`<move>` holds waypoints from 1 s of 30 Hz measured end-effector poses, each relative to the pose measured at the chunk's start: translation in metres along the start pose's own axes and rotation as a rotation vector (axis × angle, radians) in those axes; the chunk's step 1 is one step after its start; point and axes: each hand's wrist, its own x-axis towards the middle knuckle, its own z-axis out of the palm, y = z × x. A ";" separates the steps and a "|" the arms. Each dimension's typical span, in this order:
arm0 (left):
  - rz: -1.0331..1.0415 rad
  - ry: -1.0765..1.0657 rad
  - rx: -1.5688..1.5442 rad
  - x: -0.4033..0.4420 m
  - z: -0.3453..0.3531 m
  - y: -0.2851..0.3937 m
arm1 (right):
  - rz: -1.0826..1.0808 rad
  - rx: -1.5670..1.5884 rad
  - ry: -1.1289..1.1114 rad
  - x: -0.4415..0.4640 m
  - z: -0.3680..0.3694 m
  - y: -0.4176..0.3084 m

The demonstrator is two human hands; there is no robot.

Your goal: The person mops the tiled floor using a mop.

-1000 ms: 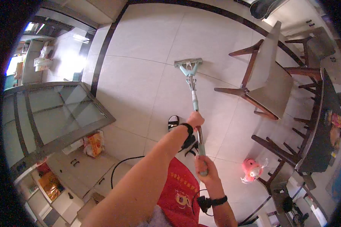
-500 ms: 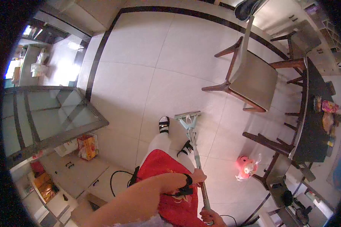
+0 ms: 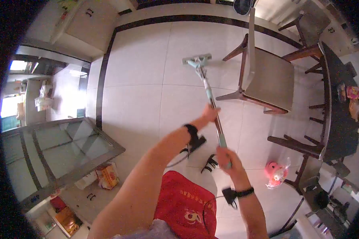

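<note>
A mop (image 3: 207, 85) with a pale green head and a metal pole reaches out ahead of me. Its flat head rests on the light floor tiles (image 3: 133, 101). My left hand (image 3: 210, 113) is wrapped round the middle of the pole. Lower down, near the handle's end, my right hand (image 3: 229, 159) grips the green grip. Each wrist wears a black strap with a small device and a cable. Below the hands are my red apron (image 3: 187, 205) and a sandalled foot (image 3: 209, 163).
A wooden chair with a beige seat (image 3: 269, 81) stands right of the mop, beside a dark table (image 3: 343, 115). A pink object with a plastic bag (image 3: 276, 172) sits on the floor. At the left a glass-paned door (image 3: 68, 149) stands ajar by a box (image 3: 107, 177).
The mop head has moved away from my feet, up the floor towards the dark border strip. Both hands have stretched forward with the pole, still gripping it.
</note>
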 end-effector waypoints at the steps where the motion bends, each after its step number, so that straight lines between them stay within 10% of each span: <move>1: 0.017 -0.198 -0.117 0.013 -0.021 0.034 | 0.012 0.104 0.013 0.026 0.005 -0.027; 6: 0.108 -0.288 0.003 0.074 -0.045 0.105 | 0.064 0.345 -0.107 0.137 -0.018 -0.082; 8: 0.609 -0.533 1.534 0.177 -0.017 0.061 | 0.049 0.355 -0.070 0.147 -0.021 -0.079; 12: 0.066 -0.372 0.898 0.122 -0.001 0.075 | -0.040 0.313 -0.021 0.129 -0.031 -0.066; 16: 0.648 -0.666 1.953 0.114 0.006 0.064 | -0.015 0.306 0.059 0.104 -0.024 -0.057; 25: 0.208 -0.640 1.121 0.049 0.069 -0.094 | -0.181 -0.114 0.014 -0.013 -0.074 0.035; 27: 0.251 -0.705 1.320 -0.016 0.097 -0.080 | -0.237 -0.327 -0.001 -0.062 -0.078 0.049; 28: 0.658 -0.696 1.893 -0.051 0.115 -0.070 | -0.273 -0.470 0.069 -0.094 -0.064 0.050; 30: 0.844 -0.563 1.827 -0.113 0.119 -0.076 | -0.071 -0.481 0.147 -0.120 -0.106 0.072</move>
